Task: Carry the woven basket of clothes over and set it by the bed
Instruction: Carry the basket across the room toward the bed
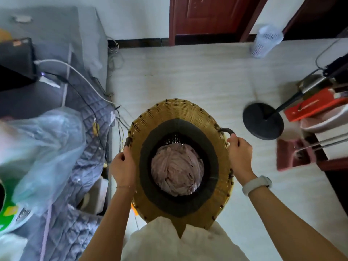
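Woven basket is gripped by both handles, left hand and right hand fingers closed around them. Pink clothes sit between the fingers. Bed lies just outside the left fingers; set-down judged pending.

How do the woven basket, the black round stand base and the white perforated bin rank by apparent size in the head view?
1. woven basket
2. black round stand base
3. white perforated bin, though it stands farther off, so its true size is unsure.

One woven basket, two hands, one bed, one door.
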A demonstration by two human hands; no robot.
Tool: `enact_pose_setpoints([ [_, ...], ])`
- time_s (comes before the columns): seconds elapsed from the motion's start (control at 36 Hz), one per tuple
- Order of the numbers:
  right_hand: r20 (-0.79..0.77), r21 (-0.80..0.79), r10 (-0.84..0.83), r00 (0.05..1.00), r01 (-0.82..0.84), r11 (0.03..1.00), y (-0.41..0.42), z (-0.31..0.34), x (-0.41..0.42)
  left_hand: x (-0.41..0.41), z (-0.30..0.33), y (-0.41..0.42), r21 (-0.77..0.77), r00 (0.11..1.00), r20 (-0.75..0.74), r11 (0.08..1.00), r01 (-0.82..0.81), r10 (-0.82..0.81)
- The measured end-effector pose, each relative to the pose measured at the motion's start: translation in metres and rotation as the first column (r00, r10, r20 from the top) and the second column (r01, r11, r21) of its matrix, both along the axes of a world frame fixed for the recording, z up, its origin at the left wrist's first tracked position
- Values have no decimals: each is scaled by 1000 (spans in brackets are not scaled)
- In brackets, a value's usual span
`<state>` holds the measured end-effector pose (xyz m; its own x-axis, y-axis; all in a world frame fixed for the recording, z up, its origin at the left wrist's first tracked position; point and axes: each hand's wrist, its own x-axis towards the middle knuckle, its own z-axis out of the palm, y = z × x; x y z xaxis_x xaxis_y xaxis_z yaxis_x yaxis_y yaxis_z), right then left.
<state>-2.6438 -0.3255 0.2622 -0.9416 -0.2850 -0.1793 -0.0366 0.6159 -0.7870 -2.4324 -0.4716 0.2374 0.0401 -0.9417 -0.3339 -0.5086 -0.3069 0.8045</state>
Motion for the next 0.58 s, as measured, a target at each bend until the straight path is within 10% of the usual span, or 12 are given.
enact_pose_setpoints([
  [0.58, 4, -49, 90, 996, -89, 995, -295, -4, -207, -189, 3, -278, 7, 998, 5, 998, -58, 58],
])
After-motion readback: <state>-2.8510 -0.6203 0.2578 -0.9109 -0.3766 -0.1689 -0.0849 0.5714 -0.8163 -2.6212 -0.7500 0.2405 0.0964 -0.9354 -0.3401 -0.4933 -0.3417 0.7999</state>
